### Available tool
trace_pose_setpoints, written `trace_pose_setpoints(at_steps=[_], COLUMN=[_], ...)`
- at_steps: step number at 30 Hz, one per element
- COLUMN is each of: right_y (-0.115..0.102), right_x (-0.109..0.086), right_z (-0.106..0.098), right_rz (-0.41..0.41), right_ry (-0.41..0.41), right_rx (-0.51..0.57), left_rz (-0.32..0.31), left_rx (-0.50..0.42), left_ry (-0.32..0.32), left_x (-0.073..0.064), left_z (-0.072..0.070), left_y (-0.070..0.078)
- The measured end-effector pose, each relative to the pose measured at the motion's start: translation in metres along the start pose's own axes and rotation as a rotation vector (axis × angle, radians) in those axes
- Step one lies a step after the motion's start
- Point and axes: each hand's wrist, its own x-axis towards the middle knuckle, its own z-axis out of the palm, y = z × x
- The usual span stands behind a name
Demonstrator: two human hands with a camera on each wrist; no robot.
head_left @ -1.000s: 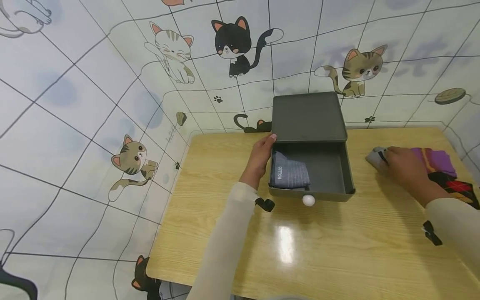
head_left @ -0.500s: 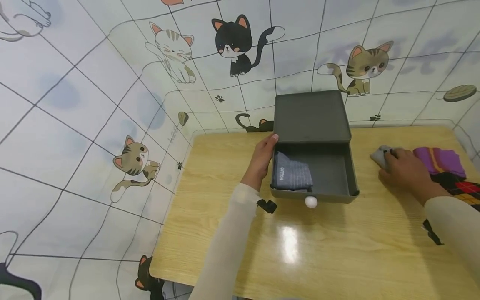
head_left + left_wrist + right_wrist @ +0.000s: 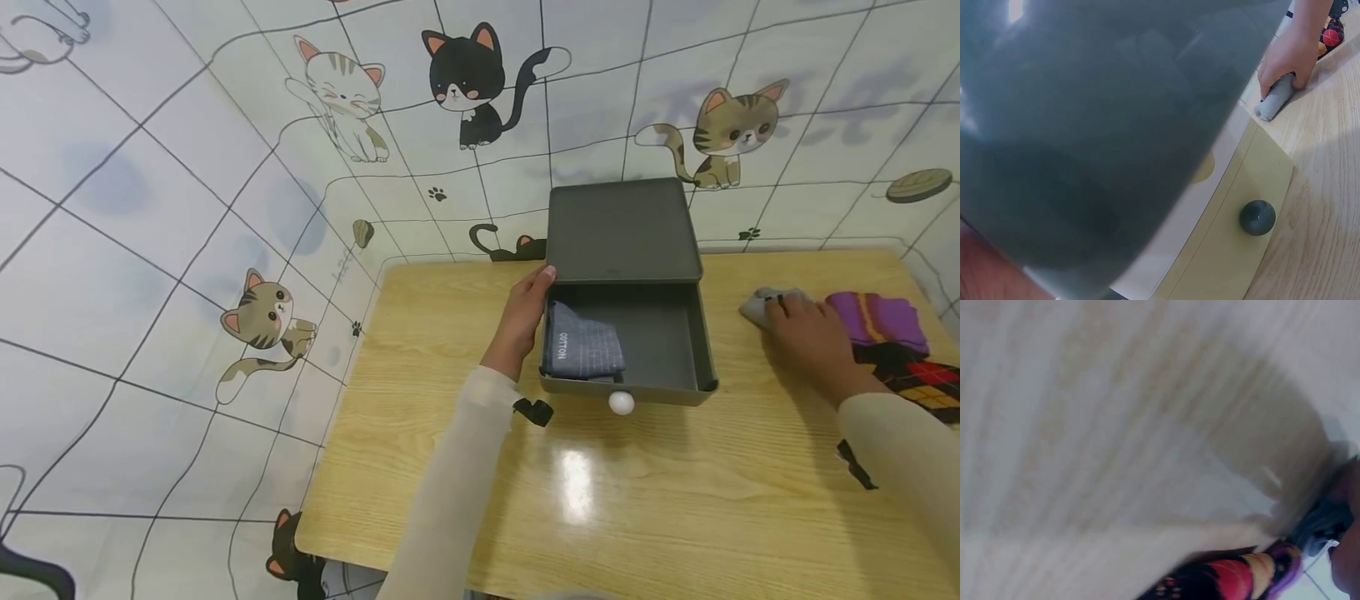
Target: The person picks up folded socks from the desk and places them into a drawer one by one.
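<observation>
A grey box (image 3: 663, 397) with a round white knob (image 3: 621, 403) at its front stands on the table, its lid (image 3: 624, 233) tipped back. My left hand (image 3: 519, 321) grips the box's left side near the lid, thumb at the rim; the other fingers are mostly hidden. Inside the box, at the left, lies a folded blue-grey sock (image 3: 585, 346) marked "COTTON". To the right of the box, my right hand (image 3: 813, 342) grips a grey rolled sock (image 3: 1277, 98) low at the table, its fingers curled over it. In the left wrist view, a dark surface fills much of the frame.
Past my right hand lie a folded purple sock (image 3: 885, 321) and a black, red and yellow patterned sock (image 3: 926, 379). The wooden table (image 3: 427, 375) meets a wall (image 3: 600, 108) printed with cats just behind the box.
Over the last second, the whole head view has shifted slightly. My left hand stays at the box, and my right hand stays at the grey sock with only a slight shift of its fingers.
</observation>
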Motion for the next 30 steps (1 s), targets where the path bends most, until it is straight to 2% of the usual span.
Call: trace_pose_setpoints(at_steps=[4,8,12,15,19,22,26,30], right_y=[-0.003,-0.008,-0.017,-0.025,-0.035,-0.042,-0.05,-0.059], right_x=[-0.008,-0.015,-0.018,-0.019,-0.022,-0.023,-0.024,-0.031], right_z=[0.002,0.002,-0.001,-0.003,-0.007,-0.016,-0.034,-0.057], right_rz=[0.034,0.052,0.095,0.102,0.094,0.139,0.253,0.428], right_ry=[0.068,0.17,0.259,0.312,0.361,0.393,0.396,0.259], right_rx=[0.044,0.087,0.191,0.247,0.254,0.318,0.497,0.722], left_rz=[0.002,-0.007,-0.021,-0.02,-0.017,-0.017,-0.019,-0.027], left_rx=[-0.001,-0.01,-0.005,-0.006,-0.018,-0.025,-0.028,-0.017], left_ry=[-0.008,-0.015,-0.008,0.002,-0.003,-0.005,-0.001,-0.008], left_x=[-0.001,-0.001,0.0,0.001,0.002,0.003,0.003,0.003], left_z=[0.002,0.004,0.003,0.002,0.001,0.0,0.0,0.0], left_y=[-0.001,-0.002,-0.002,-0.001,0.0,0.001,0.002,0.002])
